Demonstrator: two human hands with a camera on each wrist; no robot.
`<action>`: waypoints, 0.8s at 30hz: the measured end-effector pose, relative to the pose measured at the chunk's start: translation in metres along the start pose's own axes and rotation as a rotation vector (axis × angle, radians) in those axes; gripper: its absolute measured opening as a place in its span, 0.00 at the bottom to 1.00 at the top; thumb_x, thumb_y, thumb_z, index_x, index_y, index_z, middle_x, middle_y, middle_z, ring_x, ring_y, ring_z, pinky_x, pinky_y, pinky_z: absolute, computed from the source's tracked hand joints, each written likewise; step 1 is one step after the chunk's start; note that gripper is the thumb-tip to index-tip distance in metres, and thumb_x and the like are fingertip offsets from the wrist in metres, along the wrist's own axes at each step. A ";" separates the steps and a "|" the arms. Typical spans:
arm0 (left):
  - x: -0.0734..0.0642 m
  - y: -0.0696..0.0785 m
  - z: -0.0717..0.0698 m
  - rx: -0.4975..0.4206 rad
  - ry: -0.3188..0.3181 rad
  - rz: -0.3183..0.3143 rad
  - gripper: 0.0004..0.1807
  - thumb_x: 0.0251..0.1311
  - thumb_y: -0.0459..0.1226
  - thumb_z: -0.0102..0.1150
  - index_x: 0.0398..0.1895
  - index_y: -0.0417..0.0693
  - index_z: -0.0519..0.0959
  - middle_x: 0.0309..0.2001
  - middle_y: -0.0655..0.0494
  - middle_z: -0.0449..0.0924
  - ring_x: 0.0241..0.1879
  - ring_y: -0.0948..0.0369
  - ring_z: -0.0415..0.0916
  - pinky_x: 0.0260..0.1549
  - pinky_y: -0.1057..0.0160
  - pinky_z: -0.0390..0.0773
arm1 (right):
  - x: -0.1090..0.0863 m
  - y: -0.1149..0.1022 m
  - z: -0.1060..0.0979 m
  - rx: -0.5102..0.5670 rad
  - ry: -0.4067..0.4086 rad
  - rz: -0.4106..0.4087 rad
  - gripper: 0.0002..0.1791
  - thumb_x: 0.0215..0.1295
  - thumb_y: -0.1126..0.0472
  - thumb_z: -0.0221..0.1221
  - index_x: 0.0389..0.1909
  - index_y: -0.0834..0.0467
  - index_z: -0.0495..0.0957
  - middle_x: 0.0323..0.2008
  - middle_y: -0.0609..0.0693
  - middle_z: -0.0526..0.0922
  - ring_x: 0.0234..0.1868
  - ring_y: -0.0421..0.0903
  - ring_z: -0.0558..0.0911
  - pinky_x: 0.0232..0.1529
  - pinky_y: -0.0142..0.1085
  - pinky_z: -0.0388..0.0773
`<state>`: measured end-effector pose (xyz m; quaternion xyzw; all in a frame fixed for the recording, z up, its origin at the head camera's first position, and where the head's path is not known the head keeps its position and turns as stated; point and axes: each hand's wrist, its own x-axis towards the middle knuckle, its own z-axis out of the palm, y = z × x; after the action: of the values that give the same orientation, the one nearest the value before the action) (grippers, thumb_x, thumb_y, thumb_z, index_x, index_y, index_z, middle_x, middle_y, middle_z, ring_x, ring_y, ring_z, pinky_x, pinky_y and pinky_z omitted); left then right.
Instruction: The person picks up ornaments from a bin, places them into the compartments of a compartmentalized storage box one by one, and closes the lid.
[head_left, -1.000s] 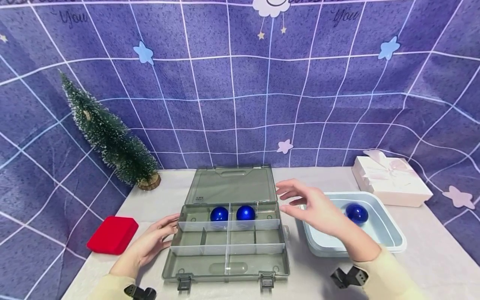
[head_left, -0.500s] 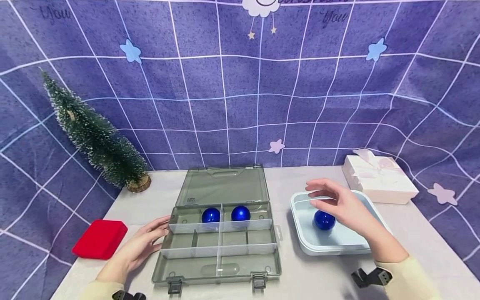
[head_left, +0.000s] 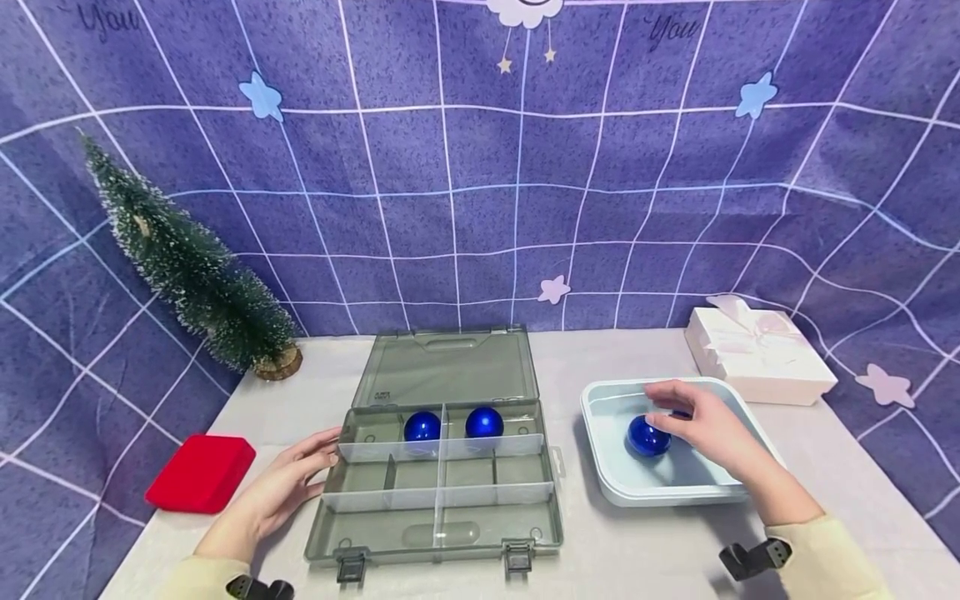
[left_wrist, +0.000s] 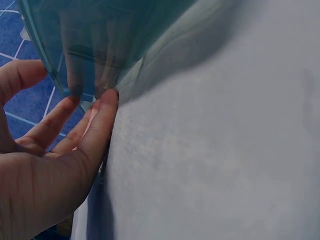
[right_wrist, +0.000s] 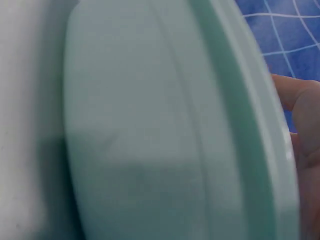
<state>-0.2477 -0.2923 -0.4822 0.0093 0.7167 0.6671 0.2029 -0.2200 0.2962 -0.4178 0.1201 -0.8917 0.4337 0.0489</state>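
Note:
A grey translucent compartment box (head_left: 382, 527) lies with its lid (head_left: 450, 364) folded back. Two shiny blue balls (head_left: 422, 428) sit in its back row, one on each side of the middle divider. My left hand (head_left: 281, 487) rests at the box's left side, fingertips and thumb along its edge. In the right wrist view, the pale blue basin's wall (right_wrist: 135, 100) hides most of my right hand (head_left: 712, 429), which reaches into the basin. Its bent, spread fingers hover around a blue ball (head_left: 647, 438), the thumb overlapping its top. More blue shows between thumb and fingers.
A red box (head_left: 201, 473) lies left of my left hand. Behind it leans a small frosted Christmas tree (head_left: 202, 279) on a wooden base. At the back right stands a white gift box (head_left: 765, 354) with a ribbon. A purple patterned cloth (head_left: 480, 200) hangs behind the table.
My right hand has moved right from beside the box and down into the basin. My left hand has stayed at the box. The view has shifted slightly right.

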 end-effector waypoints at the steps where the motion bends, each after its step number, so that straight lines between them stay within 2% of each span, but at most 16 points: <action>1: 0.000 0.000 -0.001 0.001 -0.002 0.003 0.39 0.73 0.37 0.52 0.81 0.37 0.48 0.79 0.33 0.43 0.66 0.61 0.60 0.62 0.50 0.67 | 0.000 0.003 0.001 -0.012 -0.010 0.005 0.24 0.65 0.65 0.67 0.59 0.72 0.77 0.56 0.66 0.81 0.56 0.64 0.81 0.54 0.44 0.79; 3: -0.001 0.000 -0.002 0.000 -0.007 0.007 0.39 0.73 0.36 0.51 0.81 0.36 0.47 0.79 0.32 0.43 0.65 0.63 0.62 0.61 0.50 0.67 | 0.000 0.008 0.002 -0.032 -0.030 0.003 0.25 0.64 0.64 0.68 0.58 0.72 0.77 0.56 0.67 0.81 0.57 0.65 0.81 0.56 0.50 0.78; 5: -0.001 -0.001 -0.003 0.000 -0.005 0.004 0.39 0.73 0.36 0.51 0.81 0.37 0.48 0.79 0.33 0.43 0.64 0.65 0.62 0.61 0.50 0.68 | 0.000 0.012 0.004 -0.037 -0.058 -0.008 0.25 0.63 0.64 0.69 0.58 0.73 0.77 0.56 0.67 0.81 0.57 0.65 0.80 0.57 0.51 0.77; 7: -0.002 -0.002 -0.003 -0.001 -0.002 0.001 0.39 0.74 0.36 0.51 0.81 0.37 0.47 0.79 0.33 0.43 0.66 0.61 0.61 0.62 0.50 0.67 | 0.000 0.014 0.005 -0.041 -0.088 -0.008 0.26 0.62 0.63 0.70 0.58 0.72 0.78 0.56 0.66 0.82 0.58 0.65 0.80 0.58 0.46 0.77; 10: -0.003 -0.002 -0.003 -0.002 0.002 -0.006 0.39 0.74 0.36 0.51 0.81 0.37 0.47 0.79 0.33 0.42 0.73 0.51 0.53 0.63 0.47 0.65 | 0.001 0.016 0.006 -0.043 -0.127 -0.002 0.28 0.60 0.63 0.71 0.58 0.71 0.78 0.56 0.65 0.82 0.58 0.65 0.80 0.57 0.39 0.75; 12: -0.003 -0.002 -0.003 -0.004 0.009 -0.008 0.39 0.74 0.37 0.51 0.81 0.37 0.47 0.79 0.33 0.42 0.74 0.48 0.51 0.63 0.46 0.64 | 0.001 0.016 0.007 -0.070 -0.142 0.003 0.28 0.57 0.62 0.73 0.58 0.69 0.79 0.54 0.64 0.83 0.57 0.64 0.80 0.56 0.39 0.75; 14: -0.003 -0.001 -0.002 -0.004 0.013 -0.008 0.39 0.73 0.37 0.52 0.81 0.37 0.47 0.79 0.33 0.43 0.73 0.48 0.51 0.63 0.46 0.64 | 0.001 0.017 0.007 -0.097 -0.151 -0.008 0.28 0.55 0.63 0.73 0.57 0.68 0.80 0.53 0.63 0.83 0.56 0.64 0.81 0.55 0.43 0.76; 17: -0.002 -0.001 -0.002 0.003 0.019 -0.005 0.39 0.73 0.37 0.52 0.81 0.38 0.49 0.79 0.34 0.45 0.71 0.52 0.55 0.62 0.48 0.66 | 0.001 0.020 0.008 -0.122 -0.153 -0.008 0.27 0.55 0.62 0.74 0.56 0.66 0.80 0.52 0.62 0.84 0.54 0.62 0.82 0.53 0.49 0.77; 20: -0.001 0.000 -0.001 0.010 0.005 0.007 0.38 0.74 0.37 0.52 0.81 0.37 0.49 0.79 0.33 0.44 0.71 0.54 0.56 0.61 0.50 0.67 | 0.001 0.020 0.008 -0.127 -0.135 0.012 0.27 0.57 0.61 0.74 0.56 0.65 0.81 0.52 0.61 0.84 0.52 0.61 0.83 0.51 0.48 0.78; 24: 0.000 0.000 -0.001 -0.005 0.006 0.018 0.38 0.73 0.37 0.53 0.81 0.37 0.50 0.79 0.34 0.45 0.66 0.62 0.62 0.59 0.53 0.69 | 0.000 0.015 0.008 -0.113 -0.070 0.037 0.26 0.58 0.61 0.73 0.56 0.68 0.79 0.50 0.63 0.85 0.49 0.60 0.85 0.47 0.46 0.80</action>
<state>-0.2482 -0.2934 -0.4827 0.0132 0.7156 0.6706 0.1951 -0.2233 0.2991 -0.4338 0.1158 -0.9180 0.3790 0.0165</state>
